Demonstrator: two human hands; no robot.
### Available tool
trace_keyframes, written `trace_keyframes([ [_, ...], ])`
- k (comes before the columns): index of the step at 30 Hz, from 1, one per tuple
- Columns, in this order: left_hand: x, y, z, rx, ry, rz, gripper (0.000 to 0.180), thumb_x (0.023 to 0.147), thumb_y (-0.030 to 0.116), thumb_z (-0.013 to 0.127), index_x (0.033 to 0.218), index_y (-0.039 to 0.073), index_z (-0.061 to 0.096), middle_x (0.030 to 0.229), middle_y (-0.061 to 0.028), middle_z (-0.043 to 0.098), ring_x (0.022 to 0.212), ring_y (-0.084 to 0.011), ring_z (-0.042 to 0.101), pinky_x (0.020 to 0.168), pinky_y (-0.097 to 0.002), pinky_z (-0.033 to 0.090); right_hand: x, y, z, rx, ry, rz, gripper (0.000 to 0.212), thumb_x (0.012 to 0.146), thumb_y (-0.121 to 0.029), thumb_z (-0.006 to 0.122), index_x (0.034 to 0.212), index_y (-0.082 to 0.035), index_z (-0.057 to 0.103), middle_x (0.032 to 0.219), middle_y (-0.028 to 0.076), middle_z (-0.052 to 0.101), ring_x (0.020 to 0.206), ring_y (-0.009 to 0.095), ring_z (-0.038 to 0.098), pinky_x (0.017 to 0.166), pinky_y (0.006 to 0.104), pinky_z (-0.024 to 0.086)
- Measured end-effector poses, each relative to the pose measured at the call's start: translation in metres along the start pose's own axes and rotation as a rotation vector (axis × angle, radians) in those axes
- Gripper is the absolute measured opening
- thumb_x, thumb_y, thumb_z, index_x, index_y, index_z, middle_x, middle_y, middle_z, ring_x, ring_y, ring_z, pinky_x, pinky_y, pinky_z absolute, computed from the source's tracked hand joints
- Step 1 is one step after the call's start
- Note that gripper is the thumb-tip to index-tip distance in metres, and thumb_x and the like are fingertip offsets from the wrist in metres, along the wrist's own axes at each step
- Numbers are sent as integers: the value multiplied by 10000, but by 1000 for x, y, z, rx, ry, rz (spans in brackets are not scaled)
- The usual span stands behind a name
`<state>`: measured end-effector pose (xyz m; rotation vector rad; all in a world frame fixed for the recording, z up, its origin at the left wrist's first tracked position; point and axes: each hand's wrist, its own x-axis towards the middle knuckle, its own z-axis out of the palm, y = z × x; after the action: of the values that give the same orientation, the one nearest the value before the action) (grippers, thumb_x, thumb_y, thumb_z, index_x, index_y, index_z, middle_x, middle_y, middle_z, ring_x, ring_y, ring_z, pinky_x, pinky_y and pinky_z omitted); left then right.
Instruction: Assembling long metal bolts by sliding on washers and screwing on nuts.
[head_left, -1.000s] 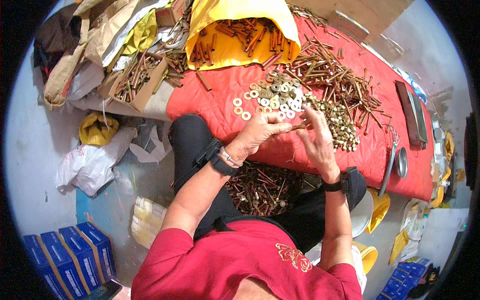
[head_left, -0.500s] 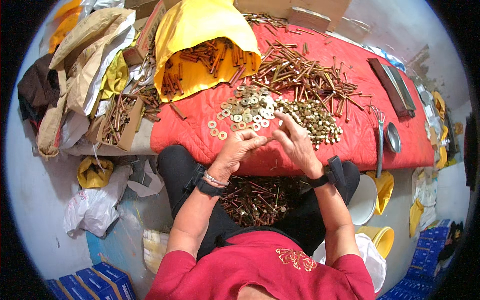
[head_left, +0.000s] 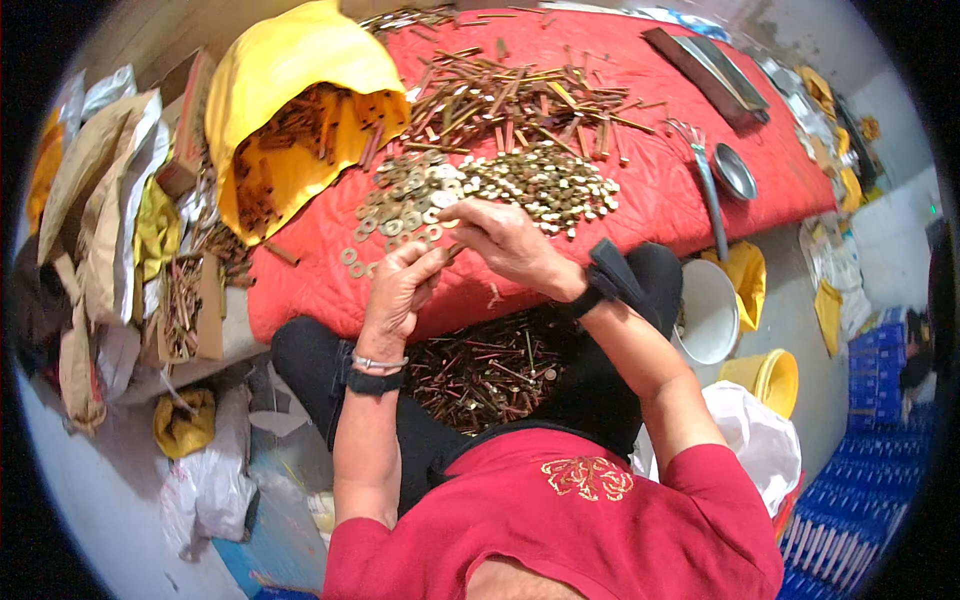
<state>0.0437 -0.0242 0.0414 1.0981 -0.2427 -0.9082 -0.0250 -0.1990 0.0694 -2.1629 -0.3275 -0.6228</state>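
My left hand is closed, thumb and fingers pinching a short brown metal rod-like piece. My right hand is just to its right, fingers bent together, their tips over the near right edge of a pile of flat washers. What the right fingertips hold, if anything, is hidden. Right of the washers lies a heap of small brassy nuts. Behind them spreads a heap of long bolts. Between my legs, a dark heap of bolts sits below both hands.
The red quilted cloth covers the work surface. A yellow sack holding brown metal tubes lies open on the left, beside a cardboard box of rods. At right are a metal bowl, a wire-ended tool and a white bucket.
The view has shifted, so the cloth and piles appear farther left. My right hand's fingertips have moved from beside the left fingertips toward the washers; the left hand keeps its pinch.
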Motion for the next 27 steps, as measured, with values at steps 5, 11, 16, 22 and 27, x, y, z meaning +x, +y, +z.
trace_keyframes([
  [5,0,-6,-9,70,95,72,127,860,151,675,769,97,605,578,84,462,414,2,314,378,-179,198,-3,8,9,-68,55,172,224,942,-214,520,1039,-27,597,737,136,600,673,283,602,633,374,485],
  [11,-3,4,-1,98,167,31,117,861,141,667,769,92,613,589,80,461,434,-1,327,389,-192,218,1,4,15,20,21,-48,390,755,30,594,1136,-25,535,982,174,558,891,340,591,726,409,504],
  [16,-1,-11,3,667,194,562,144,848,161,670,761,54,631,622,18,534,580,-96,524,496,-281,393,-11,17,29,53,-12,319,239,904,-52,516,1135,-12,560,913,127,623,817,229,604,706,335,497],
  [22,-50,3,22,1315,188,825,114,795,125,682,849,43,623,747,-126,578,643,-311,605,538,-382,474,-7,-6,6,390,-458,555,243,951,-178,496,1083,-3,602,910,71,638,903,156,592,786,301,477],
  [27,-83,21,20,1494,-169,573,396,780,375,701,1004,55,639,932,-124,626,886,-299,598,762,-434,475,-13,-21,-11,359,-818,655,285,914,-236,571,1062,5,611,907,135,663,766,245,644,709,378,509],
])
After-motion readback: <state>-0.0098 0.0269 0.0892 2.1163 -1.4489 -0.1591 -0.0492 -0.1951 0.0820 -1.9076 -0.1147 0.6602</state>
